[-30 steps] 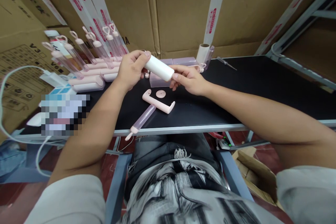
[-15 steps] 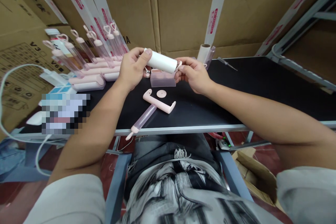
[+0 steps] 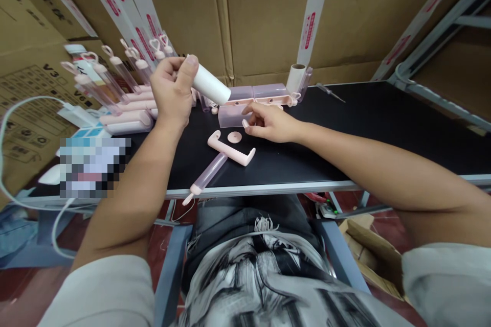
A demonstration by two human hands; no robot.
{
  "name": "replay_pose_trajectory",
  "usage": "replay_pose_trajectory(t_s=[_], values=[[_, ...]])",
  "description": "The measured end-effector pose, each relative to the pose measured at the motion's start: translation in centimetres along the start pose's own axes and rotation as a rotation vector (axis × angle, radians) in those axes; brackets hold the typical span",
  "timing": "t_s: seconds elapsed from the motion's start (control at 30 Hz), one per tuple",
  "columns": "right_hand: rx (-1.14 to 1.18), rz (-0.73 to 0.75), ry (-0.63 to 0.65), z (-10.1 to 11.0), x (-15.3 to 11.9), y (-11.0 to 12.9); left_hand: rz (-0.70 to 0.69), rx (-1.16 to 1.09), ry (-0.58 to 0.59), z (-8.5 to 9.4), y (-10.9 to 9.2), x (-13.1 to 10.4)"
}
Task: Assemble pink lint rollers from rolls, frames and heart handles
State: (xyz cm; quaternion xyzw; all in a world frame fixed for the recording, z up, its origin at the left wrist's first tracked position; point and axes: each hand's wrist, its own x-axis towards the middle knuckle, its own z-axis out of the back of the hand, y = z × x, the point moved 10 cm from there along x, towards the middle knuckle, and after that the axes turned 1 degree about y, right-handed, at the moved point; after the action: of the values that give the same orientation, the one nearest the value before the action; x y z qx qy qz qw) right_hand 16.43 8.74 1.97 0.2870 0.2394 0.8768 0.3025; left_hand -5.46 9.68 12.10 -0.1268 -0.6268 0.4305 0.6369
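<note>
My left hand [image 3: 173,87] is closed round the upper end of a white sticky-paper roll [image 3: 213,86], which tilts down to the right above the table. Lower and to the right, my right hand [image 3: 270,121] has curled fingers, with a small pale pink piece [image 3: 245,123] at the thumb tip; its exact shape is partly hidden. Just behind those fingers lies a translucent pink cover [image 3: 230,116]. In front are a pink disc [image 3: 235,137], a pink bracket with bent ends [image 3: 232,152] and a translucent tube with a pink looped handle [image 3: 209,173].
Several looped tubes [image 3: 125,72] stand in pink roller bodies [image 3: 128,122] at the left. More pink bracket and cover parts [image 3: 270,93] lie at the back, beside another white roll [image 3: 296,77]. A screwdriver [image 3: 330,92] rests farther right. Cardboard [image 3: 261,20] walls the back.
My left hand has carried the white roll left and slightly up. My right hand has come away from the roll's end and dropped towards the table.
</note>
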Motion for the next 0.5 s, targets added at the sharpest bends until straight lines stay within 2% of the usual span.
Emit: replay_pose_trajectory(t_s=[0.13, 0.27, 0.5], values=[[-0.152, -0.012, 0.086, -0.4, 0.0, 0.1, -0.003, 0.156, 0.042, -0.1, -0.1, 0.2], [-0.305, 0.007, 0.161, -1.2, 0.1, 0.7, 0.011, 0.335, -0.026, 0.7, -0.4, 0.3], [-0.458, -0.017, 0.231, -1.7, 0.0, 1.1, 0.043, 0.340, -0.054, 1.4, 0.1, 0.6]])
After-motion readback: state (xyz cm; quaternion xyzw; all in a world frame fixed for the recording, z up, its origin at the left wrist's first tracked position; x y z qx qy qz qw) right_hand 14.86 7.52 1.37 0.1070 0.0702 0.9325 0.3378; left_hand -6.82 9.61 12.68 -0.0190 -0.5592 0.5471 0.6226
